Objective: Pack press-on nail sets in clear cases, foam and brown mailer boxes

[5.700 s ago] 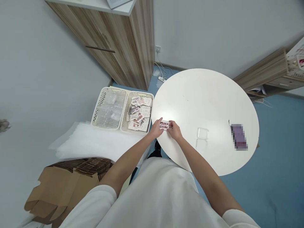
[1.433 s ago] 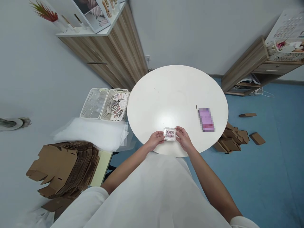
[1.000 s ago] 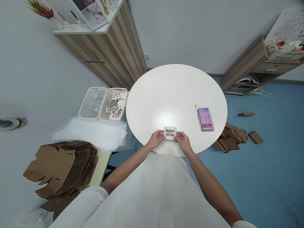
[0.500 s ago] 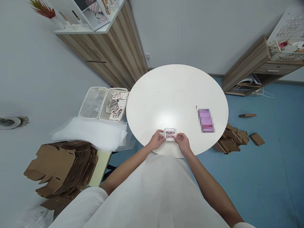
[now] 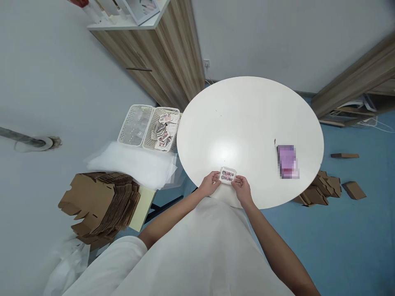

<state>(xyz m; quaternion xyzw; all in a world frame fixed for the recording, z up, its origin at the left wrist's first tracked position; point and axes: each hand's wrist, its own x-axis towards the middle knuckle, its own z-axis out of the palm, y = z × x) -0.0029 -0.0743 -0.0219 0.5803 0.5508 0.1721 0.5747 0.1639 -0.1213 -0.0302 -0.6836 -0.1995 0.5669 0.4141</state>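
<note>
A small clear case [image 5: 228,175] with two rows of pinkish, patterned pieces is at the near edge of the round white table [image 5: 247,111]. My left hand [image 5: 210,183] grips its left side between thumb and fingers. On the right side, my right hand [image 5: 242,188] pinches the same case. Whether the case rests on the table or is slightly lifted, I cannot tell. A pixelated purple object [image 5: 287,161] lies on the table's right part.
Left of the table, one white basket [image 5: 121,134] holds clear plastic pieces and another [image 5: 148,142] holds printed cards. White sheets [image 5: 132,162] and stacked flat cardboard [image 5: 92,201] lie nearer. Cardboard boxes [image 5: 319,191] are on the floor at right. A wooden cabinet [image 5: 173,57] stands behind.
The view has turned to the left, so the table and surroundings appear farther right. Both hands still hold the case, which now looks slightly tilted in the picture.
</note>
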